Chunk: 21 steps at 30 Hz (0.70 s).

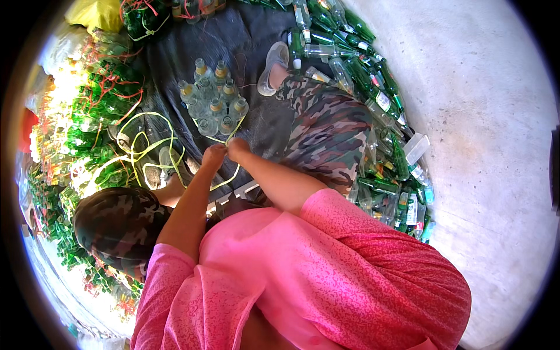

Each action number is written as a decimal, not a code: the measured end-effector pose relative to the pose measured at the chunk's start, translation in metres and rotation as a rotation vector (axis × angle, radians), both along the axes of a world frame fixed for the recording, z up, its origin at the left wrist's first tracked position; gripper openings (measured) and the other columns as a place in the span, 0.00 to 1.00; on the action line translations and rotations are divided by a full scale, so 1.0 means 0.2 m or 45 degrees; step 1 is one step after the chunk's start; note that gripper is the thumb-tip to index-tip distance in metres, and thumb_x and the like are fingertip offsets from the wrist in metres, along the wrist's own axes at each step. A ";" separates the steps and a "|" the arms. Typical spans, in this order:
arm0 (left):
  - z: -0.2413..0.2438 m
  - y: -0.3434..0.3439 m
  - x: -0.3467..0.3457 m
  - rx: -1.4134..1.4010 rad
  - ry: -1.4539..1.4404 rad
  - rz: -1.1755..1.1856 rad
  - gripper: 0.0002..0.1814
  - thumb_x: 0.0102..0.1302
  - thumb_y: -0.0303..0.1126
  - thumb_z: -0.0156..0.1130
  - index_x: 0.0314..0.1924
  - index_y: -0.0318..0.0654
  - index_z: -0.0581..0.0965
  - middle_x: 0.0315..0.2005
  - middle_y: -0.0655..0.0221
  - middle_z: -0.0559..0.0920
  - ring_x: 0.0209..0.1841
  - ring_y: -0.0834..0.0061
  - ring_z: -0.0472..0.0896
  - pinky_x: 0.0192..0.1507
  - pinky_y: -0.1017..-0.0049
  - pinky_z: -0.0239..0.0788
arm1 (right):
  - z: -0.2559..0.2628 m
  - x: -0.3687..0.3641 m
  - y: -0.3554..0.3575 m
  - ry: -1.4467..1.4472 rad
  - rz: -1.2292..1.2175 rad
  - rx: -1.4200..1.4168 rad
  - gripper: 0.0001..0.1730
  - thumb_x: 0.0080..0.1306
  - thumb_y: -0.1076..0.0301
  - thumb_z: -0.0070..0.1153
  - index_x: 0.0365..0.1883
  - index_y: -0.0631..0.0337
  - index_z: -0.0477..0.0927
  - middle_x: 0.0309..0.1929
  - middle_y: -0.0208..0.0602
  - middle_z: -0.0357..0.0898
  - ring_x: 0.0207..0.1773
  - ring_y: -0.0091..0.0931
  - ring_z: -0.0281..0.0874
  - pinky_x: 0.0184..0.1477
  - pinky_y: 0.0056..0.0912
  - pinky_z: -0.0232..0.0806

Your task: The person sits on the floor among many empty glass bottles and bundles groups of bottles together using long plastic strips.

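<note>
Several clear glass bottles [215, 105] stand upright in a tight cluster on a dark sheet [258, 124]. A pale yellow plastic strap [236, 127] passes around their near side and runs to a point between my hands. My left hand [214, 155] is closed on the strap, and my right hand [237, 148] pinches it right beside the left. The fingertips are partly hidden by the backs of the hands. From there the strap hangs in a loop towards me, and more of it lies in loose coils to the left.
Green bottles [109, 96] tied with red strips are heaped at left. Loose green and clear bottles [350, 65] line the right side, bordering a pale concrete floor [472, 153]. My shoe [274, 65] rests near them. A yellow bag [94, 15] is at the upper left.
</note>
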<state>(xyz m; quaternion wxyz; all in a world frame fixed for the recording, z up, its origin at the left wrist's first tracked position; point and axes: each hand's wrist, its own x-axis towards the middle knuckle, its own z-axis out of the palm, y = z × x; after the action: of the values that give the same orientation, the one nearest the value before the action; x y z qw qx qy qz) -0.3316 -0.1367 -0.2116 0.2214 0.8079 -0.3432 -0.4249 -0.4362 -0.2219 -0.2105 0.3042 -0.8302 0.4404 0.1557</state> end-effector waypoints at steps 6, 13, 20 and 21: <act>0.03 0.01 -0.06 0.204 0.538 0.222 0.16 0.62 0.44 0.61 0.31 0.37 0.81 0.24 0.64 0.82 0.29 0.72 0.83 0.32 0.72 0.71 | -0.01 0.01 -0.03 0.010 -0.174 0.059 0.09 0.58 0.66 0.60 0.35 0.60 0.84 0.41 0.48 0.83 0.46 0.44 0.82 0.45 0.44 0.75; 0.15 -0.02 -0.09 0.217 0.986 0.355 0.11 0.68 0.37 0.58 0.37 0.37 0.79 0.28 0.69 0.82 0.28 0.74 0.82 0.27 0.77 0.69 | -0.03 0.04 -0.05 0.056 -0.522 0.231 0.11 0.61 0.65 0.55 0.37 0.60 0.84 0.42 0.50 0.83 0.46 0.44 0.83 0.47 0.45 0.75; 0.05 -0.02 -0.10 0.255 0.838 0.107 0.10 0.67 0.36 0.55 0.40 0.40 0.81 0.30 0.73 0.83 0.30 0.74 0.82 0.29 0.70 0.70 | 0.02 0.02 -0.08 0.092 -0.467 0.213 0.13 0.62 0.63 0.53 0.38 0.60 0.84 0.44 0.51 0.83 0.48 0.46 0.81 0.49 0.47 0.73; 0.02 -0.01 -0.09 0.188 0.665 0.171 0.10 0.66 0.35 0.56 0.40 0.40 0.81 0.29 0.73 0.83 0.30 0.73 0.82 0.30 0.70 0.70 | 0.03 0.01 -0.09 0.054 -0.426 0.181 0.13 0.62 0.63 0.53 0.39 0.60 0.84 0.44 0.51 0.83 0.49 0.46 0.81 0.50 0.47 0.73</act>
<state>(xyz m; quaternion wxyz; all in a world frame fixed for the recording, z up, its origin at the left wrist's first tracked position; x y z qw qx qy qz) -0.3489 -0.1393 -0.2081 0.2706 0.7059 -0.1883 -0.6270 -0.4338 -0.2395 -0.2052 0.3744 -0.7184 0.5665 0.1509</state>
